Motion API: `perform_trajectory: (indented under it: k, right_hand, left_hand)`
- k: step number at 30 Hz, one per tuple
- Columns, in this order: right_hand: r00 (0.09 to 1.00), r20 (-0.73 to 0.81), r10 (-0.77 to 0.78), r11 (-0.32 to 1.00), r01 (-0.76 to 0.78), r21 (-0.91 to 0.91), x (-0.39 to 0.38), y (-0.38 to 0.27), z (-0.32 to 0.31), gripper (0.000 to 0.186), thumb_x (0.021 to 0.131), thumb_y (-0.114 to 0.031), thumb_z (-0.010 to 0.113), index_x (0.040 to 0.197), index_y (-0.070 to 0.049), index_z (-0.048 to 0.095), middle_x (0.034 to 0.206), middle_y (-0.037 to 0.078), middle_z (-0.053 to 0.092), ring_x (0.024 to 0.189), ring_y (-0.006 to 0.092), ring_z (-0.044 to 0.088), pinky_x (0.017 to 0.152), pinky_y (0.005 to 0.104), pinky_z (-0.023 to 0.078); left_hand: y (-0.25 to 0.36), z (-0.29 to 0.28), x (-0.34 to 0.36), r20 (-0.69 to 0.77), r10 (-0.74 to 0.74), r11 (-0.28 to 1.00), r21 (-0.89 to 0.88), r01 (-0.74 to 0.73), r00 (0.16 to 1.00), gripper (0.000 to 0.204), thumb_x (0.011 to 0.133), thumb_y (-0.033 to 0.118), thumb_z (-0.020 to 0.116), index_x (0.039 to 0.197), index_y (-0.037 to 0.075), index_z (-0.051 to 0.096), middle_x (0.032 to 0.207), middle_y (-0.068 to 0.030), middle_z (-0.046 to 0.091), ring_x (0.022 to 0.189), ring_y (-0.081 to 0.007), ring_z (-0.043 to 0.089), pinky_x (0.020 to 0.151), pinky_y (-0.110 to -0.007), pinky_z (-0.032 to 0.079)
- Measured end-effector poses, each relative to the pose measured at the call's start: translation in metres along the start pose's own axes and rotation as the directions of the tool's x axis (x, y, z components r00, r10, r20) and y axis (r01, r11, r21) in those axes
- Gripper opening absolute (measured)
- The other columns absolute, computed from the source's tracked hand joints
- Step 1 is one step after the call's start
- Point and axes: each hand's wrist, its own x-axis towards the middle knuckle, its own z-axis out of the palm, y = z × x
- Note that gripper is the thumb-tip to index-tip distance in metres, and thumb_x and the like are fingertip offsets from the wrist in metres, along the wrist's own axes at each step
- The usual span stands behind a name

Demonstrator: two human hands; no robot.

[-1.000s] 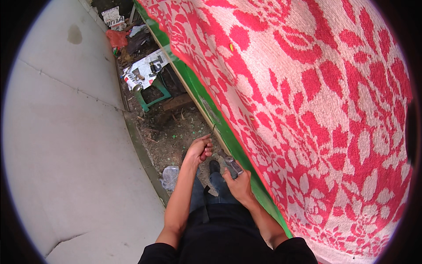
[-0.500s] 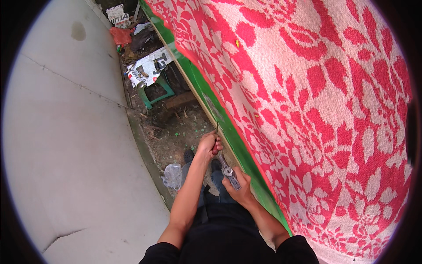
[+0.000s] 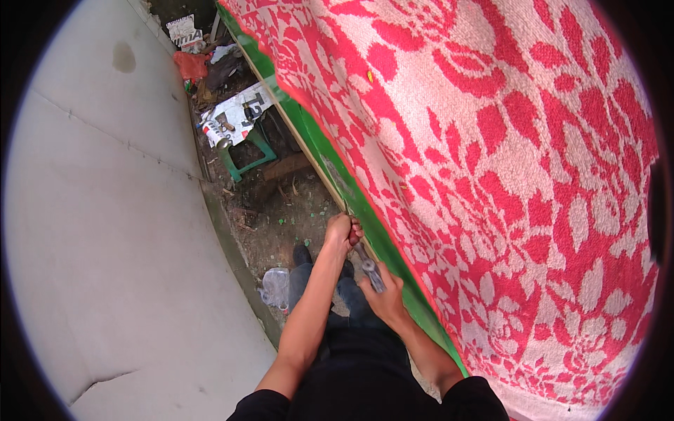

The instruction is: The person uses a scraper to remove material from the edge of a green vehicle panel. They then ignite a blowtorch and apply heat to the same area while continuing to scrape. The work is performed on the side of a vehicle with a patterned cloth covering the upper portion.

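Note:
My left hand [image 3: 342, 230] is closed round a red-handled tool with a thin metal shaft [image 3: 346, 208]; whether it is a chisel or a screwdriver, I cannot tell. Its tip points away from me, at the pale wooden edge [image 3: 324, 177] beside a green strip [image 3: 365, 215]. Just nearer to me, my right hand [image 3: 385, 293] grips a grey metal hammer [image 3: 369, 267]. The hammer's front end is at the back of the red handle, apparently touching it. My right fingers hide most of the hammer's own handle.
A red and white floral cloth [image 3: 519, 203] covers the surface on the right. A pale wall [image 3: 112, 231] stands on the left. Between them, a green stool [image 3: 254, 154] bears a printed sheet [image 3: 235, 119] and small items. A clear plastic bag [image 3: 275, 288] lies near my feet.
My left hand has shifted slightly right and nearer to me with the red-handled tool. The hammer has moved a little forward, closing the gap to that tool's handle. The view has shifted slightly.

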Motion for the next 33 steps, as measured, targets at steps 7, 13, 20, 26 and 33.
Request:
perform_trajectory:
  k: [7,13,20,26,33]
  right_hand:
    - [0.989,0.056,0.138,0.986,-0.132,-0.104,0.01,0.009,0.007,0.024,0.081,-0.006,0.072,0.1,0.001,0.058,0.073,0.015,0.063,0.064,0.0264,0.065,0.06,0.0365,0.051]
    - [0.995,-0.094,-0.047,0.987,0.061,0.152,0.001,0.004,0.001,0.025,0.082,-0.009,0.07,0.1,0.003,0.057,0.072,0.019,0.062,0.064,0.0303,0.065,0.058,0.0387,0.049]
    - [0.99,-0.056,0.126,0.991,-0.123,0.055,0.007,0.015,0.013,0.021,0.083,-0.008,0.068,0.096,0.003,0.057,0.062,0.018,0.057,0.052,0.0293,0.059,0.052,0.0381,0.047]
    - [0.985,-0.088,0.151,0.986,-0.144,0.088,0.007,0.01,0.007,0.019,0.084,-0.01,0.068,0.093,0.002,0.056,0.061,0.016,0.057,0.052,0.0241,0.061,0.052,0.0372,0.047]
    - [0.974,-0.069,0.217,0.975,-0.213,0.061,0.002,0.004,-0.005,0.019,0.085,-0.012,0.067,0.092,0.001,0.056,0.063,0.017,0.059,0.056,0.0261,0.065,0.054,0.0372,0.048]
  left_hand:
    - [-0.006,-0.008,0.014,-0.015,0.009,1.0,0.015,-0.008,1.0,0.018,0.09,-0.008,0.03,0.097,0.004,0.042,0.071,-0.0055,0.046,0.052,-0.0128,0.044,0.043,-0.03,0.037]
    - [-0.007,-0.001,0.012,-0.024,-0.001,1.0,0.002,0.001,1.0,0.018,0.09,-0.007,0.03,0.097,0.006,0.041,0.072,-0.0058,0.046,0.051,-0.0124,0.043,0.042,-0.03,0.037]
    - [0.018,-0.023,0.015,0.018,-0.063,0.996,0.071,0.062,0.998,0.02,0.089,-0.009,0.032,0.094,0.008,0.04,0.07,0.0,0.041,0.049,-0.0064,0.037,0.038,-0.022,0.031]
    - [0.086,-0.089,0.011,0.236,-0.337,0.942,0.094,0.323,0.912,0.037,0.097,-0.002,0.047,0.133,0.001,0.043,0.07,0.0017,0.04,0.047,-0.0019,0.034,0.032,-0.017,0.023]
    - [0.092,-0.094,0.007,0.246,-0.321,0.94,0.197,0.277,0.914,0.043,0.097,-0.004,0.044,0.14,0.003,0.041,0.07,0.0027,0.036,0.047,-0.0024,0.033,0.033,-0.017,0.023]
